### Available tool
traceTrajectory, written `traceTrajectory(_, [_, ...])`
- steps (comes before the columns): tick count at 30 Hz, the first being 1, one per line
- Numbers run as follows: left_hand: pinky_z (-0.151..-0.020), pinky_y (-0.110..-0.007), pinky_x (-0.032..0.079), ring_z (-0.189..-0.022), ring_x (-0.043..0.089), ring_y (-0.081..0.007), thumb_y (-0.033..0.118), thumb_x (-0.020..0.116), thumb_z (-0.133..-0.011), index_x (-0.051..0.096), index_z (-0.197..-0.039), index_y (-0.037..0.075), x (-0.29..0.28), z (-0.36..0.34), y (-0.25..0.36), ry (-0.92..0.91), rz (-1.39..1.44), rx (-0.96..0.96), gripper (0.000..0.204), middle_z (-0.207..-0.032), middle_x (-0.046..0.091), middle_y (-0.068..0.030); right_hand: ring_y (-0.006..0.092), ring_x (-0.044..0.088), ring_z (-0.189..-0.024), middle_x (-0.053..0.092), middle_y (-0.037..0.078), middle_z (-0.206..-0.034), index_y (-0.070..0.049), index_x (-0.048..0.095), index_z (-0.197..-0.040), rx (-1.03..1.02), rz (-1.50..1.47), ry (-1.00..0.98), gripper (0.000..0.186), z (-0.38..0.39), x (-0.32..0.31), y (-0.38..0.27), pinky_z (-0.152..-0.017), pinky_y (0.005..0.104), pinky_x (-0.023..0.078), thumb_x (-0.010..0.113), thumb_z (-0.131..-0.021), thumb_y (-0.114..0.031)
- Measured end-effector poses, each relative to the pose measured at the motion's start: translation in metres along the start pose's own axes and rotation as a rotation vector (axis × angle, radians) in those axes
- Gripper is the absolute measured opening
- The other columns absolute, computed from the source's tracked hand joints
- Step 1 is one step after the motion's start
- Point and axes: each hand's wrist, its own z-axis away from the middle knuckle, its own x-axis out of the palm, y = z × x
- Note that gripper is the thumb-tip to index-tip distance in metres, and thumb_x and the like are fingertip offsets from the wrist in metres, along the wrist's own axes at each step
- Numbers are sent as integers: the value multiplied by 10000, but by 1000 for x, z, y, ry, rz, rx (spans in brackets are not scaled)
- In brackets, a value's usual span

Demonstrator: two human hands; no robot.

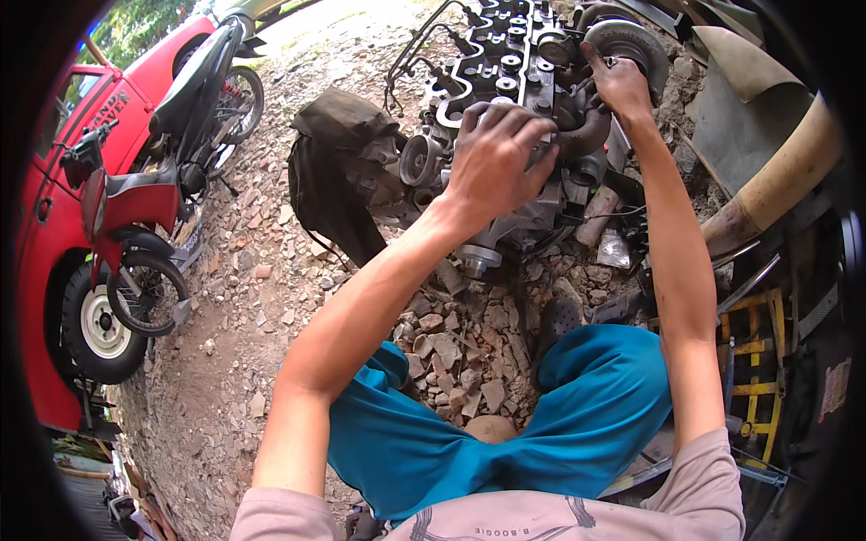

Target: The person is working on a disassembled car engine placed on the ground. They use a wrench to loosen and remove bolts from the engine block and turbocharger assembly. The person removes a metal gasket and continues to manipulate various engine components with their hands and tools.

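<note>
Plenty of broken stone covers the ground (239, 316). Items below run largest to smallest.

1 red car (52, 261), far left of the scene. 1 motorbike (149, 206), red and black, parked just to its right.

1 person seated low at the near side, in blue-green trousers (505, 460) and a pale shirt (505, 518); knees apart, stones between them.

1 engine (544, 99), uncovered on top, stands centre to far right, directly beyond the knees. Springs and round caps show in rows along its upper face.

1 cream tube (785, 176), curved, at right; a grey sheet (758, 117) lies beyond it. 1 dark cloth (334, 162) drapes just left of the engine.

1 wheel-like grey part (642, 45) at the engine's far right.

2 hands at the engine. Left hand (505, 158): palm down over the near part, fingers and thumb apart. Right hand (622, 86): beside the wheel-like part, 1 digit extended, others curled; cannot tell whether they clamp anything.

1 silvery fitting (478, 260), round, at the engine's near end.
</note>
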Motion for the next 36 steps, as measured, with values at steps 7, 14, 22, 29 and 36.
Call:
traceTrajectory(7, [-1094,-456,381,-1225,531,-396,428,700,-850,643,-1224,17,9,-10,-7,-348,31,-454,558,-1260,606,-207,441,689,-774,647,309,-702,146,638,-685,-119,4,54,942,-5,15,8,-765,474,520,498,-857,-770])
traceTrajectory(14, [-1093,-447,381,-1229,538,-378,457,698,-847,637,-1243,20,6,-17,-29,-415,66,-480,594,-1272,602,-216,452,678,-736,620,309,-649,144,635,-689,-110,13,-50,933,-1,5,-8,-739,493,515,514,-852,-767])
traceTrajectory(22, [-980,-436,480,-1114,624,-368,435,702,-843,643,-1236,8,10,-24,-47,-387,138,-491,583,-1154,660,-238,338,687,-634,635,198,-593,72,659,-658,-105,63,-47,843,-8,11,-2,-663,428,521,541,-864,-737])
traceTrajectory(29, [-985,-433,479,-1118,626,-364,425,716,-841,650,-1237,22,7,-31,-50,-440,213,-574,569,-1150,662,-248,175,660,-524,623,80,-526,4,656,-623,-222,94,76,757,-23,22,23,-575,328,504,555,-888,-698])
traceTrajectory(36, [-989,-429,484,-1123,633,-364,444,716,-844,648,-1243,26,7,-30,-54,-445,250,-640,581,-1146,670,-252,400,685,-734,669,212,-693,28,695,-785,-85,35,-78,724,-21,12,13,-724,455,521,544,-900,-671])
